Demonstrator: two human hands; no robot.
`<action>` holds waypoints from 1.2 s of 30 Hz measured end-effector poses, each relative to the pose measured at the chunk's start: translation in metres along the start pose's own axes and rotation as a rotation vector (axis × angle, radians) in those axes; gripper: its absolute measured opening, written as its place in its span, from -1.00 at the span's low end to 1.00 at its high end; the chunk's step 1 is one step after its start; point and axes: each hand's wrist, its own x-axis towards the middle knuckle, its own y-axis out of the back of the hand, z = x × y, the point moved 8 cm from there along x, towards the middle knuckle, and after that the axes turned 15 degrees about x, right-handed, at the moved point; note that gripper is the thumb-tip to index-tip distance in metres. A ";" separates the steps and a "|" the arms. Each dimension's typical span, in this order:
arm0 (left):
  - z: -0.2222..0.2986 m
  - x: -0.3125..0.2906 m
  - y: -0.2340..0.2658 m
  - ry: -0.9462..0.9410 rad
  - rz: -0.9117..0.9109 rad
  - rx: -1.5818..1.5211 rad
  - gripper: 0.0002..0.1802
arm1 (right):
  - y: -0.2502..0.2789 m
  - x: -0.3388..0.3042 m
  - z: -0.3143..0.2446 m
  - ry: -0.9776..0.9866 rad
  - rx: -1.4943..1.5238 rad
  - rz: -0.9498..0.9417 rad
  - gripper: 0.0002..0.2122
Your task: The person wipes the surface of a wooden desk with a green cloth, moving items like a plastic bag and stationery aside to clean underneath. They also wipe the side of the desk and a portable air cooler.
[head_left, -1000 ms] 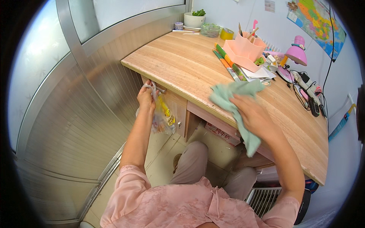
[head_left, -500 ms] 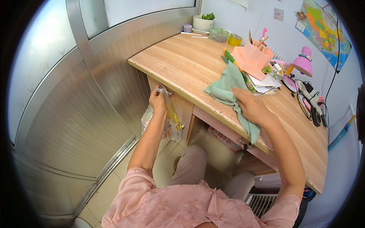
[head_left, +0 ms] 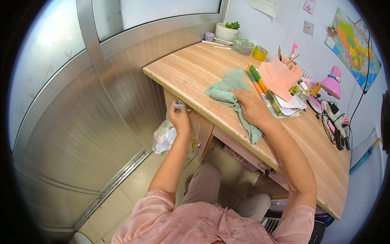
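My right hand (head_left: 253, 108) presses flat on a mint-green cloth (head_left: 229, 90) lying on the wooden desk (head_left: 191, 69), near its front edge. One end of the cloth hangs over that edge. My left hand (head_left: 179, 115) is below the desk's left corner, fingers closed around a small metal handle or hook (head_left: 181, 106) on the desk's side. A crumpled plastic bag (head_left: 164, 135) hangs just under that hand.
A pink desk organiser (head_left: 279, 77) with pens, coloured markers (head_left: 256, 78) and papers (head_left: 286, 106) lies right of the cloth. Further right are a pink lamp (head_left: 331, 84) and cables. A potted plant (head_left: 226, 31) stands at the far corner. A metal-framed wall runs along the left.
My right hand has brought the cloth down from the air and laid it flat on the desk. My left hand stays at the desk's corner by the bag.
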 end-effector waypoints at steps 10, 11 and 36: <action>-0.024 0.002 -0.008 -0.029 -0.098 -0.021 -0.49 | -0.005 0.005 -0.006 -0.006 -0.066 0.081 -0.69; -0.019 -0.007 -0.011 -0.077 -0.079 -0.009 -0.48 | -0.005 0.003 -0.003 -0.013 -0.070 0.081 -0.69; 0.000 -0.028 0.001 -0.299 -0.011 0.096 -0.81 | -0.022 0.004 -0.024 0.096 -0.005 -0.059 -0.70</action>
